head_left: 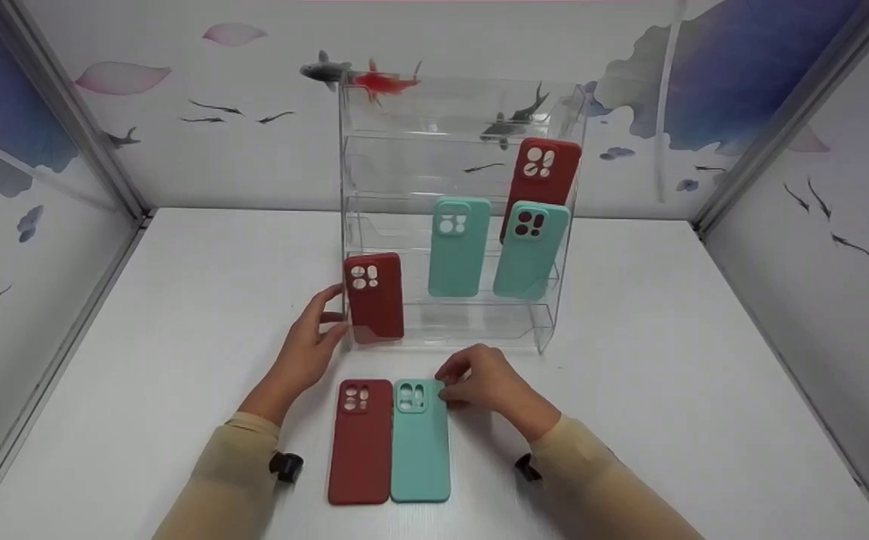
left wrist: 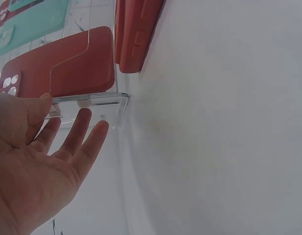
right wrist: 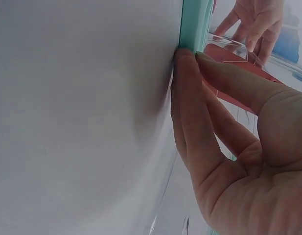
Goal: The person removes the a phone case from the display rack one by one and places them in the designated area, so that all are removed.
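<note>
A: R hand (head_left: 487, 379) — state?
B: Thumb + fingers bent into a pinch, tips nearly together on the upper R corner of the near teal case (head_left: 421, 457). R-wrist view confirms: tips on its rounded edge.
A: Where's that case?
B: Flat on white tbl (head_left: 667, 375), back up, in front of the stand (head_left: 472, 326). Matte, rubbery-looking, rounded-corner rect., raised cam. frame w/ cutouts. Near red case (head_left: 359, 457) lies just beside it on the L, approx. same shape + finish.
A: L hand (head_left: 307, 349)?
B: Fingers spread, loosely bent, at L edge of stand. L-wrist view: thumb tip at the clear edge, other fingers apart, palm bare. Can't tell how firm the contact is.
A: Stand matl.?
B: Clear, glossy plastic; stepped shelves w/ thin lips, straight edges catching light.
A: Load?
B: Low red case (head_left: 377, 304) leans on bottom shelf, far L, lower end behind clear lip. One up: mid teal case (head_left: 458, 259) near ctr., R teal case (head_left: 530, 262) to its R. Upper red case (head_left: 551, 176) behind + above that, partly hidden.
A: Surrounds?
B: Smooth wall panels (head_left: 217, 165), printed fish + petals; tan sleeves (head_left: 232, 472), soft folds.
</note>
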A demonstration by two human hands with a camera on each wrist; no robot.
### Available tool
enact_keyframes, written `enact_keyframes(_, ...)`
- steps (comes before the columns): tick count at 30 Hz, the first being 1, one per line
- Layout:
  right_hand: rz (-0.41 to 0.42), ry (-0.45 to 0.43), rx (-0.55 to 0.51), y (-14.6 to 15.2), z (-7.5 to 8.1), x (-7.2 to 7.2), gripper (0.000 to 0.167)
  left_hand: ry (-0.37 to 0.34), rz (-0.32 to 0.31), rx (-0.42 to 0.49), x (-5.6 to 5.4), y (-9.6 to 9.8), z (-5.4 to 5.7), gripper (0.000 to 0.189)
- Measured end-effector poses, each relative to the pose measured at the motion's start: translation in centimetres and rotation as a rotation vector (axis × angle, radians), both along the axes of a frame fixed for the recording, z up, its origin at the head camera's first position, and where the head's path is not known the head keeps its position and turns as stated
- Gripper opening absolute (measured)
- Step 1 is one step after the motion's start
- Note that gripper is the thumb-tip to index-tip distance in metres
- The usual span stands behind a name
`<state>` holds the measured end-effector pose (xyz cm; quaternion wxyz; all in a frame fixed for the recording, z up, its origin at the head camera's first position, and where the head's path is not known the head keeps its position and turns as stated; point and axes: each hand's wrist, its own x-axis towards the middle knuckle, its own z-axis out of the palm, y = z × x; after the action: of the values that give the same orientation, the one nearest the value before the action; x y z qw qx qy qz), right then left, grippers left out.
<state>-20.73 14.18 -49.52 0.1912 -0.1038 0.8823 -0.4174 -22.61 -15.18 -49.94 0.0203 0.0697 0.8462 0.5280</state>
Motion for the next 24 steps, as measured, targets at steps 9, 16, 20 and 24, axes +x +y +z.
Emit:
enact_keyframes(9, 0.038, 0.15, 0.051, -0.6, 1.4, -0.7, 0.015, -0.011, 0.004, -0.003, 0.1, -0.1, -0.3, 0.061)
enact_keyframes(16, 0.039, 0.258, 0.013, -1.7, 3.5, -2.0, 0.015, -0.001, 0.009, -0.018, 0.2, -0.1, -0.4, 0.061)
enact_keyframes(20, 0.044, 0.31, -0.007, -2.5, 4.9, -2.8, 0.016, 0.006, 0.002, -0.009, 0.1, -0.1, -0.2, 0.061)
enact_keyframes(24, 0.04, 0.375, -0.052, -3.3, 6.4, -3.4, 0.017, 0.012, -0.008, -0.019, -0.3, -0.1, 0.0, 0.061)
